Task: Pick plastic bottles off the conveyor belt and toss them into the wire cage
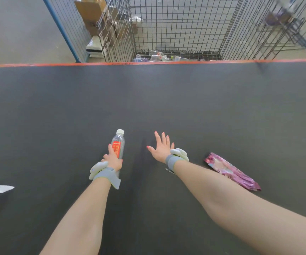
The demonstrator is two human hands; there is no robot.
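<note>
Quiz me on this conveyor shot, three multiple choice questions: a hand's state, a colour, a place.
1. The left hand is: A open flat; B gripping the bottle; C out of view.
2. The bottle's label is: A blue; B green; C red.
3. The purple wrapper lies: A on the belt, right of the right hand; B inside the wire cage; C in the left hand.
Answers: 1 B, its fingers curl round the bottle. 2 C, a red band shows beside the thumb. 3 A, it lies flat on the dark belt.
</note>
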